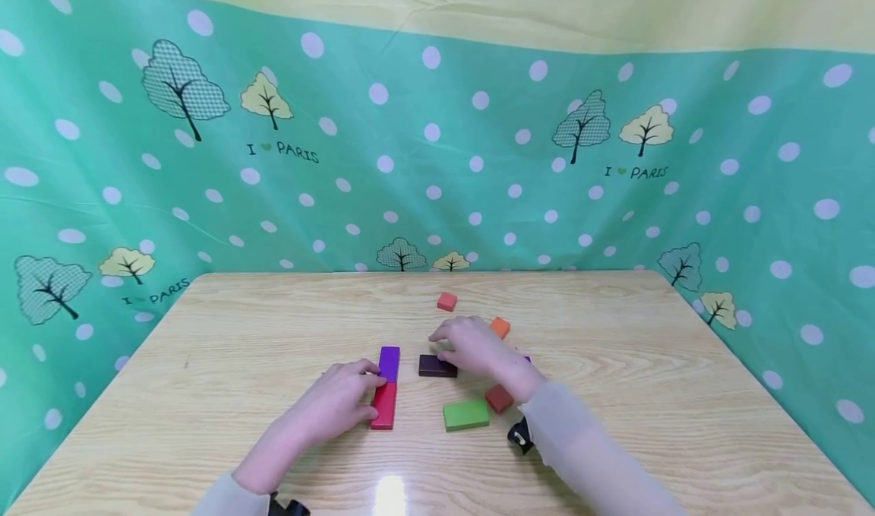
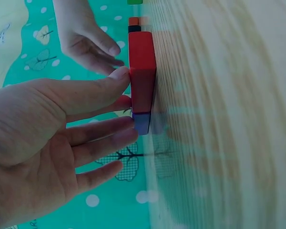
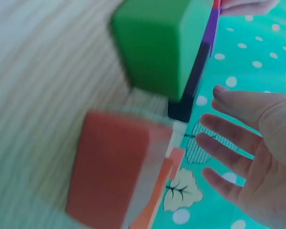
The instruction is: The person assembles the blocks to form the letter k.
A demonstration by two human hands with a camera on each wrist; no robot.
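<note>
A red block (image 1: 384, 411) and a purple block (image 1: 390, 360) lie end to end in one line, left of the table's middle. My left hand (image 1: 338, 400) touches them, thumb on the red block and fingertips by the purple one, with the fingers nearly straight in the left wrist view. A black block (image 1: 434, 367) lies to the right of that line. Over its right end hovers my right hand (image 1: 478, 345); in the right wrist view its fingers (image 3: 229, 164) are spread and hold nothing.
Near the right forearm lie a green block (image 1: 466, 416) and a brownish-red block (image 1: 499, 399). An orange block (image 1: 501, 327) and a small coral block (image 1: 447, 302) sit farther back. Another purple block (image 1: 527, 359) is mostly hidden behind the right wrist. A patterned cloth (image 1: 437, 159) hangs behind the table.
</note>
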